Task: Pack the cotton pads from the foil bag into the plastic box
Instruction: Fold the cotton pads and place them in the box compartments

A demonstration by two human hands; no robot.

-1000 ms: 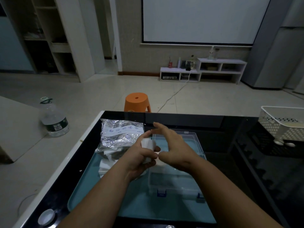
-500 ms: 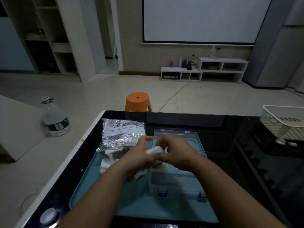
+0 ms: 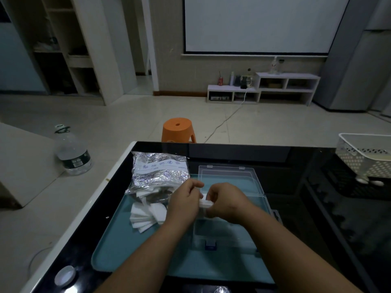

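A crinkled silver foil bag (image 3: 157,173) lies at the far left of a teal tray (image 3: 118,248). White cotton pads (image 3: 146,214) spill from its mouth in a loose pile. To the right, a clear plastic box (image 3: 224,235) stands open, its lid (image 3: 228,176) folded flat behind it. My left hand (image 3: 184,203) and my right hand (image 3: 226,203) meet over the far part of the box, both pinching a small white stack of cotton pads (image 3: 205,203) between them. The hands hide most of the stack.
The tray rests on a black glass table (image 3: 296,208). A white perforated basket (image 3: 366,157) stands at the right edge. A white round cap (image 3: 64,275) lies at the near left corner. On the floor beyond are an orange stool (image 3: 178,129) and a large water bottle (image 3: 72,152).
My right hand, open a second ago, has closed onto the pads held by my left hand. Both hands now grip the stack together, slightly lower over the box.
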